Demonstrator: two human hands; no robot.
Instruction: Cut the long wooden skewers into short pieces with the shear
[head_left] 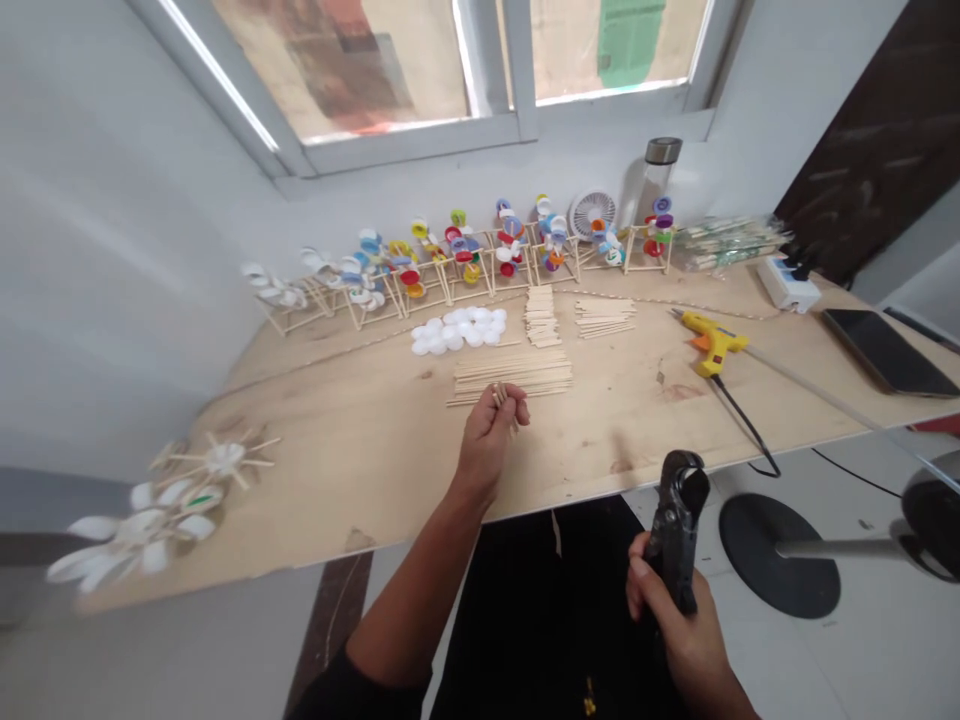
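My left hand [495, 430] is closed above the front of the wooden table [360, 450], gripping a few thin wooden sticks [500, 396] whose ends poke out of the fist. Just beyond it lies a row of long wooden sticks [517, 372]. In front of the table edge, my right hand [675, 610] is wrapped round the handles of a black hand cutter [677, 520] with a curved head, like a pipe cutter. Shorter sticks lie in two piles farther back, one stack [541, 318] in the middle and one group [604, 316] to its right.
White plastic discs [459, 330] lie left of the stacks. Small stick-framed wheels with coloured caps [457, 255] line the back. A yellow glue gun [712, 342], a phone [889, 350] and a power strip [789, 285] sit at right. White spoked pieces [225, 460] lie at left.
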